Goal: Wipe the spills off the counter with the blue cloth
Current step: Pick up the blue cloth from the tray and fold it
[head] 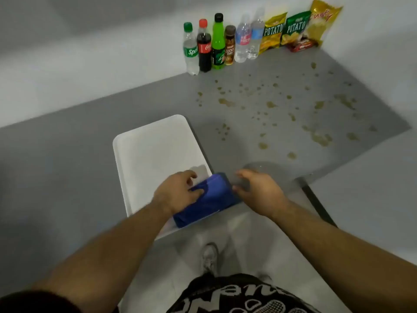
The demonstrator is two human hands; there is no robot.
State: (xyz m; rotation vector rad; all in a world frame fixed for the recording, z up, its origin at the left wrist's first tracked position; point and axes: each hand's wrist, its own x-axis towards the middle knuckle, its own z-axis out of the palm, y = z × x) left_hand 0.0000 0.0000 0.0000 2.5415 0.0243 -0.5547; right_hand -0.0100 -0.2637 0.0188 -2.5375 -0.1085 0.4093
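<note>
The wiping has not begun. The folded blue cloth [206, 201] lies at the near right corner of a white tray [144, 154], which sits on the grey table [67, 136] close to its front edge, part of the cloth reaching past the tray's corner.

The left hand [178, 192] rests on the cloth's left side, fingers curled over its top edge and thumb pressing the fabric, so its grip looks to be closing on the cloth, though the cloth is not lifted. The right hand [257, 190] hovers just beside the cloth's right end with fingers spread; its grip is released and holds nothing.

All the spills [270, 105] remain: brownish drops and small puddles scattered over the right half of the table, from near the bottles to the right edge, well apart from the cloth. None looks smeared or thinned.

At the back stand a row of drink bottles [216, 44] and three snack bags [297, 28] against the wall, close to the farthest drops.

Left to do, as I judge it: take up the cloth, carry it to the right, and wipe the whole spattered area.
</note>
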